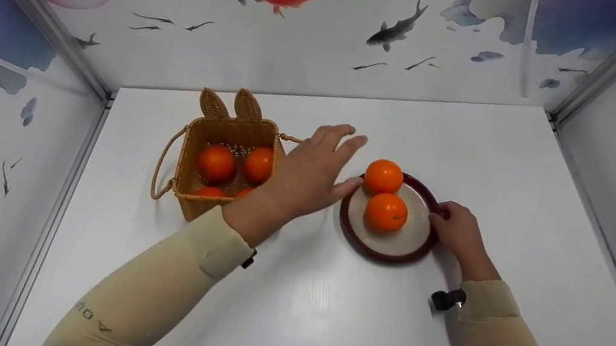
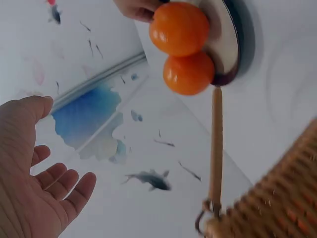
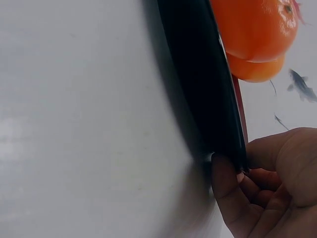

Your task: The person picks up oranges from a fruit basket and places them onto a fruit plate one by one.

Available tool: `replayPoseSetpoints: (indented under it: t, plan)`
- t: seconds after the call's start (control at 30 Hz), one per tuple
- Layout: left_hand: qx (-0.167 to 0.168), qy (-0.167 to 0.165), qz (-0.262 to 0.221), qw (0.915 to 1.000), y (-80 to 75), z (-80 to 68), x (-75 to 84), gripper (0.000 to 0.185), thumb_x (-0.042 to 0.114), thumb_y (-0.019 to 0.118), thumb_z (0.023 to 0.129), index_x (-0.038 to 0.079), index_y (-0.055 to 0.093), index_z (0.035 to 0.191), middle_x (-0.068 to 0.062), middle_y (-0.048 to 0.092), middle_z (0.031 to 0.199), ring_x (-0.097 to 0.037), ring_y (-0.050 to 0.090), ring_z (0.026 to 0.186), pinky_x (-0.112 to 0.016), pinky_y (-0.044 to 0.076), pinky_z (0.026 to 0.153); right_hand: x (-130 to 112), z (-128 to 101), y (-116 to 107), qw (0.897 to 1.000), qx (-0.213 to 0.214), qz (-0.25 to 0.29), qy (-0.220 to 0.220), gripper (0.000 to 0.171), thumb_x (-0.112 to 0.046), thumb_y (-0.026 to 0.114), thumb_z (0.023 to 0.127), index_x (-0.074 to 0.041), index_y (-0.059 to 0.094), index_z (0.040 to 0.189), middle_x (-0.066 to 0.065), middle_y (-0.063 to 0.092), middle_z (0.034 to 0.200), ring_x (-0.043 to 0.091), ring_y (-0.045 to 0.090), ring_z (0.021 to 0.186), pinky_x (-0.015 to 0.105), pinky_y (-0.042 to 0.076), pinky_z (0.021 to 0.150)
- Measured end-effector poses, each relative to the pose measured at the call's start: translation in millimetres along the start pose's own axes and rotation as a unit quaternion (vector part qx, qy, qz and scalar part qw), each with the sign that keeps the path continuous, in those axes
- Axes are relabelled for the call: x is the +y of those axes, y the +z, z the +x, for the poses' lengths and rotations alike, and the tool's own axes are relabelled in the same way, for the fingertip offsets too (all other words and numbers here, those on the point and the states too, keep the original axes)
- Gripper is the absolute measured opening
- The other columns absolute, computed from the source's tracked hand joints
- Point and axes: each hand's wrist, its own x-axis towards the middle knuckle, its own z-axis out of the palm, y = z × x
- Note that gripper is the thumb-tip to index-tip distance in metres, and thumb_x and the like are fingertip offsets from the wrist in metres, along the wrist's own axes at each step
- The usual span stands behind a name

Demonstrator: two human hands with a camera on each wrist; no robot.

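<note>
White table [image 1: 322,322] fills the frame. Wicker basket [image 1: 217,208] sits left of centre. Dark-rimmed plate [image 1: 388,252] rests mid-frame.

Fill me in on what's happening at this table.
A person works at a white table. Their right hand grips the rim of a dark-rimmed plate that carries two oranges. Their left hand is open, fingers spread, between the plate and a wicker basket with more oranges inside; its thumb is close to the plate's edge.
</note>
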Motion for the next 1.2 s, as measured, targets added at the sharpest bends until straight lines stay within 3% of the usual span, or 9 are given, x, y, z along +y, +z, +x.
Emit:
replayPoseSetpoints:
  t: [0.27, 0.37, 0.53, 0.7, 0.83, 1.2]
  plan:
    - [0.001, -0.055, 0.015, 0.9984, -40.7, -8.8, -53.7, 0.064, 0.037, 0.063, 0.103, 0.007, 0.043, 0.155, -0.017, 0.044, 0.155, -0.033, 0.045, 0.144, -0.042, 0.051, 0.112, 1, -3, -4, 1.000, 0.002, -0.003, 0.000, 0.043, -0.020, 0.055, 0.104, 0.008, 0.059, 0.136, 0.027, 0.066, 0.121, 0.032, 0.061, 0.102, 0.034, 0.050, 0.081]
    - [-0.026, -0.079, 0.006, 0.9966, -48.8, -12.0, -73.5, 0.063, 0.035, 0.062, 0.103, 0.006, 0.041, 0.155, -0.017, 0.043, 0.155, -0.033, 0.043, 0.145, -0.043, 0.050, 0.112, 3, -5, -5, 1.000, 0.010, -0.008, 0.000, 0.043, -0.020, 0.055, 0.104, 0.008, 0.059, 0.136, 0.027, 0.066, 0.121, 0.032, 0.061, 0.101, 0.033, 0.049, 0.080]
    - [-0.102, -0.130, 0.016, 0.9861, -54.5, -21.7, -108.9, 0.060, 0.036, 0.060, 0.103, 0.006, 0.043, 0.152, -0.016, 0.042, 0.153, -0.032, 0.044, 0.141, -0.047, 0.052, 0.108, 1, -5, -3, 1.000, 0.003, 0.000, 0.004, 0.044, -0.022, 0.054, 0.104, 0.007, 0.057, 0.138, 0.027, 0.065, 0.123, 0.032, 0.060, 0.103, 0.036, 0.050, 0.083]
    - [-0.192, -0.160, 0.030, 0.9677, -46.6, -33.3, -139.6, 0.057, 0.035, 0.062, 0.102, 0.004, 0.047, 0.147, -0.018, 0.049, 0.146, -0.036, 0.051, 0.133, -0.055, 0.051, 0.107, -3, -3, 2, 1.000, 0.001, 0.001, 0.000, 0.044, -0.021, 0.055, 0.104, 0.007, 0.057, 0.138, 0.028, 0.064, 0.126, 0.034, 0.059, 0.106, 0.041, 0.050, 0.088]
    - [-0.248, -0.162, 0.040, 0.9542, -34.8, -34.0, -152.8, 0.061, 0.036, 0.064, 0.100, 0.004, 0.046, 0.149, -0.021, 0.050, 0.147, -0.039, 0.052, 0.135, -0.059, 0.047, 0.112, -2, -4, 3, 1.000, -0.007, 0.007, 0.010, 0.043, -0.021, 0.055, 0.105, 0.006, 0.057, 0.138, 0.027, 0.064, 0.125, 0.032, 0.059, 0.105, 0.038, 0.051, 0.087]
    - [-0.304, -0.138, 0.049, 0.9414, 1.1, -15.0, -158.6, 0.059, 0.038, 0.069, 0.095, 0.009, 0.051, 0.143, -0.017, 0.052, 0.147, -0.036, 0.052, 0.134, -0.057, 0.044, 0.116, -2, -2, 2, 1.000, 0.000, 0.010, 0.005, 0.042, -0.020, 0.054, 0.105, 0.006, 0.058, 0.137, 0.026, 0.065, 0.124, 0.033, 0.060, 0.105, 0.039, 0.051, 0.088]
